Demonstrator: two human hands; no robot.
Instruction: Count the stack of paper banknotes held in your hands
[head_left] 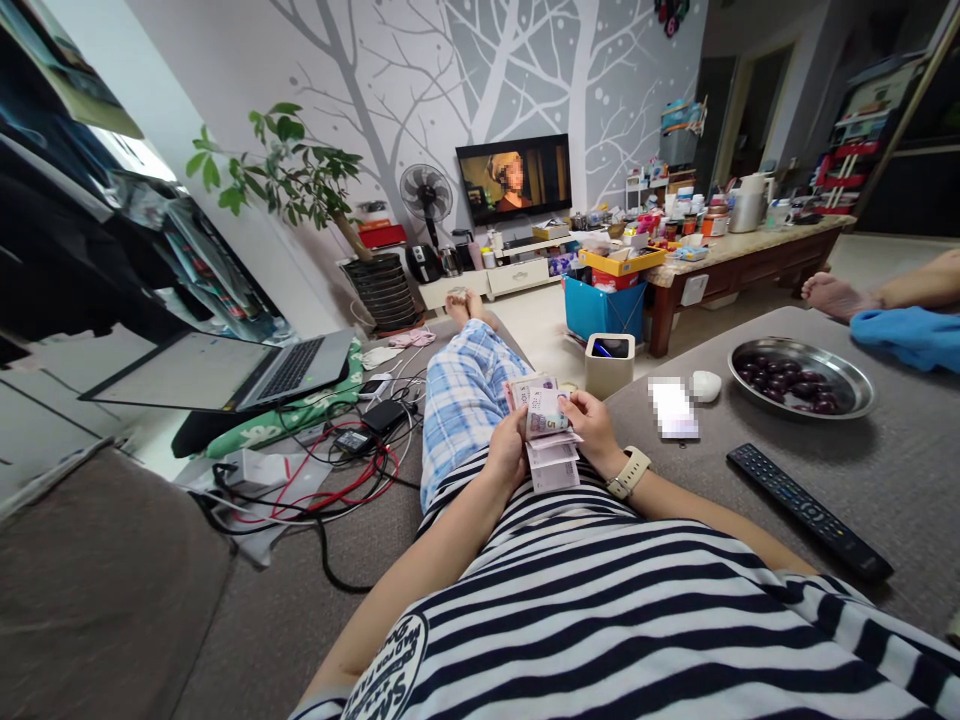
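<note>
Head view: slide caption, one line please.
Left hand and right hand hold banknotes over a striped shirt; a remote and metal bowl lie to the right.

left fingers [512,432] curled, gripping | right fingers [581,408] pinching | forearms [439,552] angled inward

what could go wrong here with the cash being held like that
The banknotes are spread between the left hand and right hand, with lower ones extending past the grip, so one could slip onto the striped shirt.
Tangled cables lie close beside the plaid trousers; a leg shift might snag one.
</note>
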